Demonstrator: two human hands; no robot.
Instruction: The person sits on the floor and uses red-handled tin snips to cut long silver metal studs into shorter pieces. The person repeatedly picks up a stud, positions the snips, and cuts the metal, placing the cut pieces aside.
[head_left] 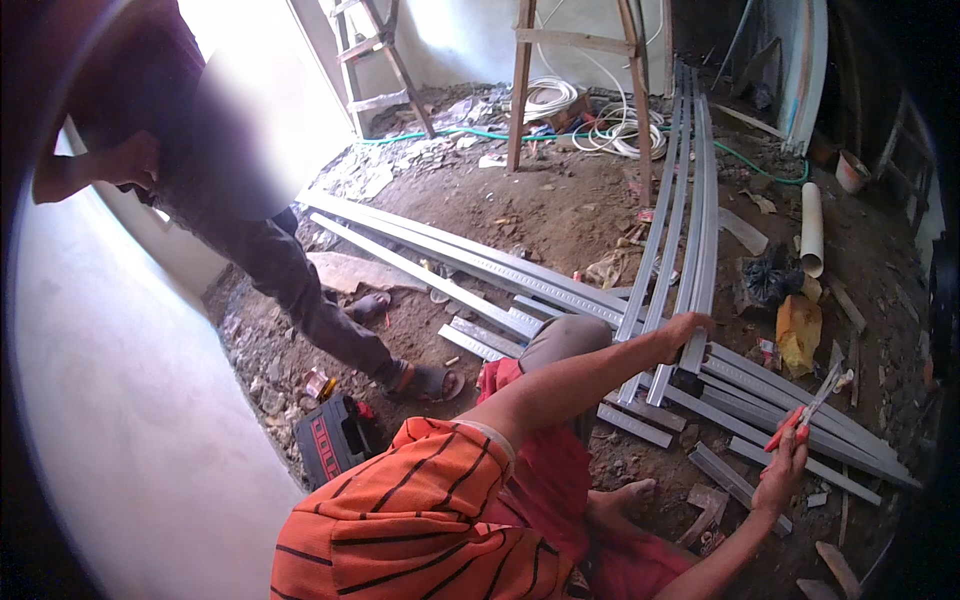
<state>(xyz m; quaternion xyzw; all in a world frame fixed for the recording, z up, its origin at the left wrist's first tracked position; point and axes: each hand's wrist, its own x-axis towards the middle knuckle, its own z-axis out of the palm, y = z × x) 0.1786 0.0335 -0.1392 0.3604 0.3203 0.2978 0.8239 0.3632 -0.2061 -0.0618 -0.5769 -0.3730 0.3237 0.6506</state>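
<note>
My left arm, in an orange striped sleeve, reaches across to long silvery metal channels (706, 200). My left hand (687, 338) is closed over the near part of one channel, its fingers partly hidden. On the right, my right hand (782, 470) grips the red handles of tin snips (812, 402). Their metal blades point up and away, slightly apart, over other channels lying crosswise (800, 418). A short cut channel piece (735, 482) lies on the ground by my right hand.
Another person (290, 270) stands at the left. A dark tool case (335, 440) sits near them. More channels (450, 255) stretch toward the back left. Wooden ladder legs (520, 90), coiled white cable (625, 128), a white pipe (811, 230) and a yellow bag (798, 335) rest on rough dirt.
</note>
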